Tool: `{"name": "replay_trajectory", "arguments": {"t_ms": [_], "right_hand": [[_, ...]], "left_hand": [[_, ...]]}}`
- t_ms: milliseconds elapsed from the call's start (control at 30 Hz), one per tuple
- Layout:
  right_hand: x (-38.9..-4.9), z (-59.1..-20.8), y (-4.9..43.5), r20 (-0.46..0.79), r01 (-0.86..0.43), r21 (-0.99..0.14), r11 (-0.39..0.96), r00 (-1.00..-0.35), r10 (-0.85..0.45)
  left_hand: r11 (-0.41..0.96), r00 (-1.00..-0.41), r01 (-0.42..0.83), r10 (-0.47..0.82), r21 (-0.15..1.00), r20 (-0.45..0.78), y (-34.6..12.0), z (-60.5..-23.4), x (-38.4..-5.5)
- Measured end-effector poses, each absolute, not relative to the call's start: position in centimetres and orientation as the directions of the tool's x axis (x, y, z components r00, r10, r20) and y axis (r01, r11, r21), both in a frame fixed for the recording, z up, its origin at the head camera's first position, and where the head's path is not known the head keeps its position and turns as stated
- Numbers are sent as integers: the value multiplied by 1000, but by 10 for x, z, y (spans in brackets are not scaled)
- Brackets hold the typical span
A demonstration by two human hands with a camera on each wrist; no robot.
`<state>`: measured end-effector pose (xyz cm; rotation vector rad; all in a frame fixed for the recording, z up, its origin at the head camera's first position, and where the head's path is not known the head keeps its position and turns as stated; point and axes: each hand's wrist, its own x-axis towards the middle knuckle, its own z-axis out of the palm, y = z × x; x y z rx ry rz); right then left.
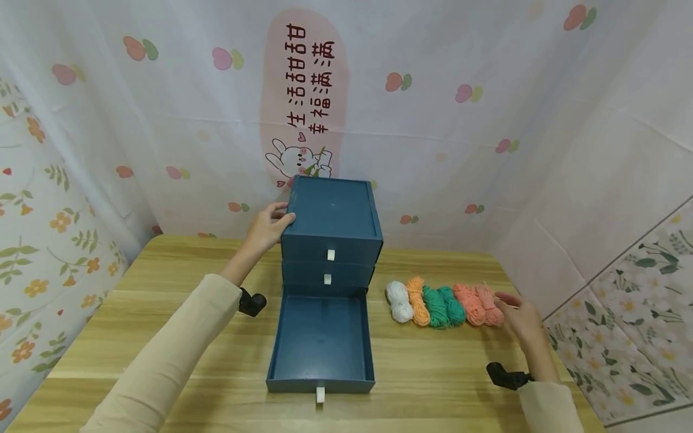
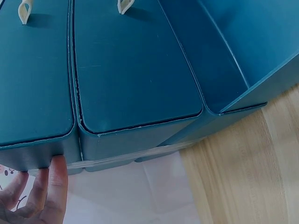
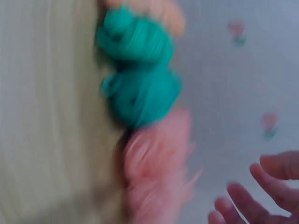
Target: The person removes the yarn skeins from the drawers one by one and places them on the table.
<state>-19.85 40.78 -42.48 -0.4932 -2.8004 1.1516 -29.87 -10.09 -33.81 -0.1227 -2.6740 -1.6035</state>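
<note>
A dark blue drawer unit (image 1: pixel 332 207) stands at the middle of the table, its bottom drawer (image 1: pixel 319 337) pulled out with nothing inside. The left hand (image 1: pixel 269 227) rests against the unit's upper left side, thumb at the top edge; the left wrist view shows its straight fingers (image 2: pixel 57 186) touching the side wall. To the right lies a row of small yarn skeins: white (image 1: pixel 399 302), orange (image 1: pixel 417 300), two green (image 1: pixel 435 307) and two pink (image 1: pixel 470 305). Beside the end pink skein is the right hand (image 1: pixel 518 317), its fingers spread and holding nothing.
Two upper drawers (image 1: pixel 331 248) are closed, each with a small white pull tab. The wooden table (image 1: pixel 433 373) meets a printed curtain (image 1: pixel 422 138) behind. A flowered panel (image 1: pixel 649 337) borders the right side.
</note>
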Motion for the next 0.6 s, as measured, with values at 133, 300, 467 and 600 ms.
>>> {"name": "replay_trajectory", "arguments": {"t_ms": [133,300,467,600], "right_hand": [[-178,-395,362,-10,72,-725,685,-996,93],[-154,-377,309,35,-90,-762,641,-995,-98],[-134,-372,265,28,-200,-796,571,-955,-295],[-118,-373,233,-46,-223,-818,530,-893,-447]], "left_hand": [[460,-996,82,58,884,62,-100,-339,-297],[458,-996,89,60,885,69,-100,-339,-297],[456,-996,88,57,885,69,-100,-338,-297],[452,-996,82,55,888,64,-100,-338,-297]]}}
